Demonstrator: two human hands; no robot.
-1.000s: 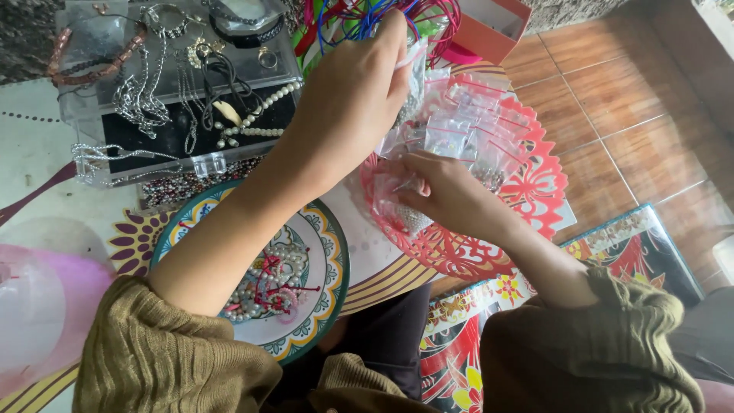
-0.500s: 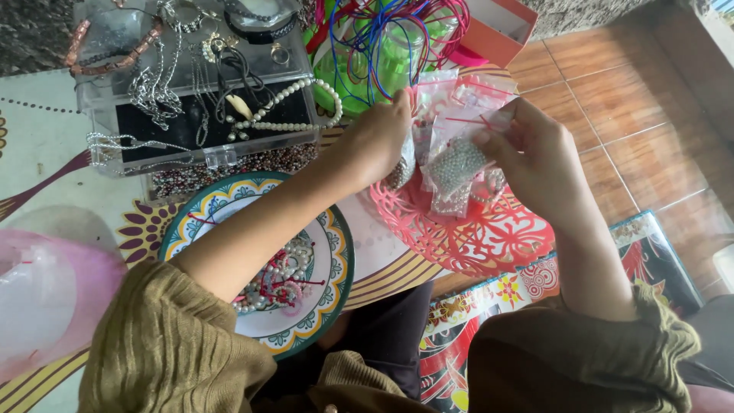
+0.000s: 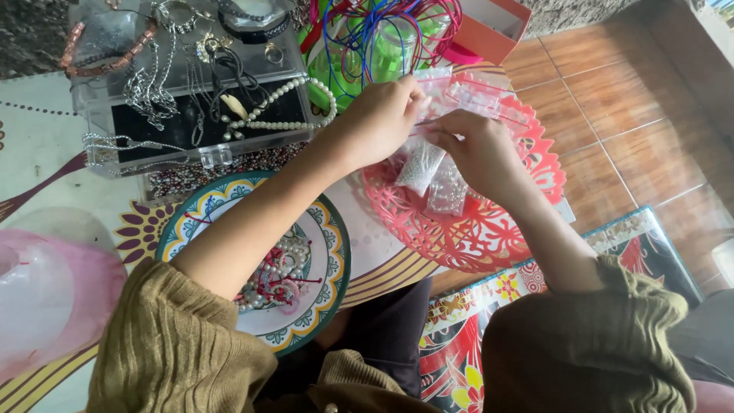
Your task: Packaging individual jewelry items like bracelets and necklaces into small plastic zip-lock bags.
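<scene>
Both hands pinch one small clear bag of white beads [image 3: 420, 164] over the red lacy tray [image 3: 489, 237]; left hand [image 3: 380, 118] and right hand [image 3: 475, 149] fingers closed on its top.

A red cut-out tray [image 3: 474, 237] lies right of a plate [image 3: 330, 264] rimmed in teal and yellow with floral patterning. Olive ribbed sleeves [image 3: 176, 344] fill the near edge. Far off, blue and pink cords [image 3: 382, 23] loop beside an orange box [image 3: 497, 30].
</scene>
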